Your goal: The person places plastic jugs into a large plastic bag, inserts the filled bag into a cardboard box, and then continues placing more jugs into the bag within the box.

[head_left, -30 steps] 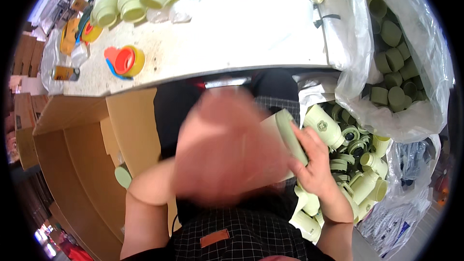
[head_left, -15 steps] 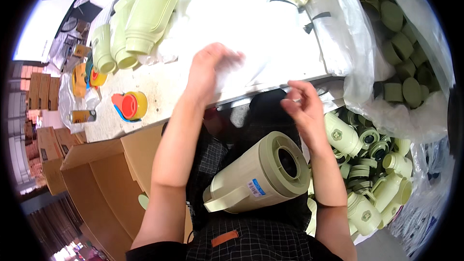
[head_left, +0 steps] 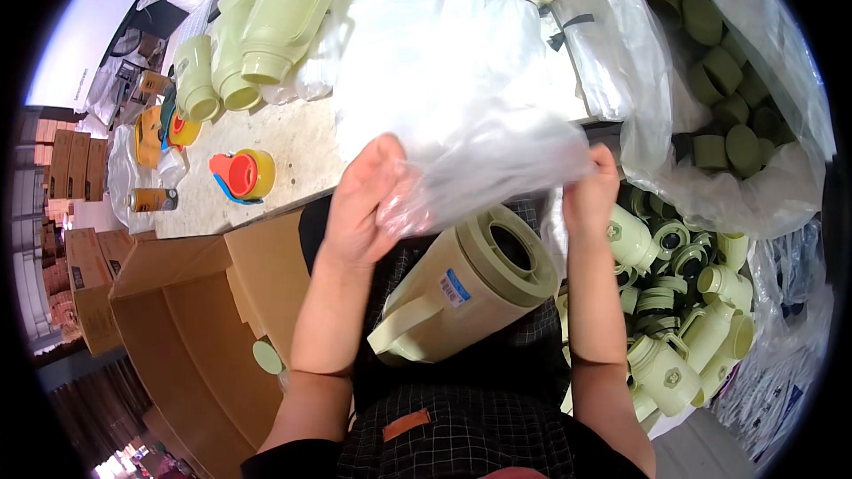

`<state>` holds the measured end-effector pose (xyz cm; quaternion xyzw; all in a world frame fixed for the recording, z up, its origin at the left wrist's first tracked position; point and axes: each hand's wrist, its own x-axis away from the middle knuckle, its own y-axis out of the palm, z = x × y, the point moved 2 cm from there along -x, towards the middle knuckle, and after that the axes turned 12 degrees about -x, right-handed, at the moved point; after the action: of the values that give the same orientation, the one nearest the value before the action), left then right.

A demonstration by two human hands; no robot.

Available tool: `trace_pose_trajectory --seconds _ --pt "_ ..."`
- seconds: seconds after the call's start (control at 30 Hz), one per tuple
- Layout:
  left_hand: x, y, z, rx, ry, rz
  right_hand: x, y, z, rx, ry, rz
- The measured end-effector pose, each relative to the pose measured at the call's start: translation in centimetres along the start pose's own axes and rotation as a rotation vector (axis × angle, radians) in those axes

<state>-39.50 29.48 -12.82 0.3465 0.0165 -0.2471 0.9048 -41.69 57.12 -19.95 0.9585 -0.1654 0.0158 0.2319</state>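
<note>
A clear plastic bag (head_left: 488, 168) is stretched between my two hands above my lap, blurred by motion. My left hand (head_left: 362, 200) has its fingers closed on the bag's left end, partly seen through the film. At the opposite end, my right hand (head_left: 593, 188) pinches the bag's edge. Just below, a pale green vacuum jug (head_left: 426, 328) lies tilted across my lap, its handle toward the lower left and its round ringed opening toward the upper right. A blue and white label sticks to its side. Neither hand touches the jug.
Flat plastic bags (head_left: 382, 53) cover the table's middle. Green jug bodies (head_left: 288, 13) stand at its far left, near a tape dispenser (head_left: 241, 176). An open carton (head_left: 177, 346) sits at left. Jug parts (head_left: 666, 372) and a plastic-lined heap of green cups (head_left: 723, 71) lie at right.
My left hand has moved nearer from the bags on the table and now grips a plastic bag. The right hand has closed on the bag's other end, having been free before.
</note>
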Motion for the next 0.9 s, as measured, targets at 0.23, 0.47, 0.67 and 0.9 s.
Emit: trace_pose_trajectory --seconds 0.23,0.47,0.67,0.9 --pt "1.7 2.3 0.2 -0.805 -0.268 0.493 11.5 -4.0 2.6 0.370 -0.324 0.219" --pt "19.8 7.3 2.3 -1.667 -0.250 0.425 23.0 -1.1 2.8 0.868 -0.003 -1.104" --pt "28.7 8.4 2.6 -1.809 0.027 1.194 23.5 10.6 1.9 0.469 0.478 -1.368" --pt "47.2 5.0 18.0 -1.197 -0.196 1.855 29.4 18.0 1.2 0.056 0.548 -1.859"
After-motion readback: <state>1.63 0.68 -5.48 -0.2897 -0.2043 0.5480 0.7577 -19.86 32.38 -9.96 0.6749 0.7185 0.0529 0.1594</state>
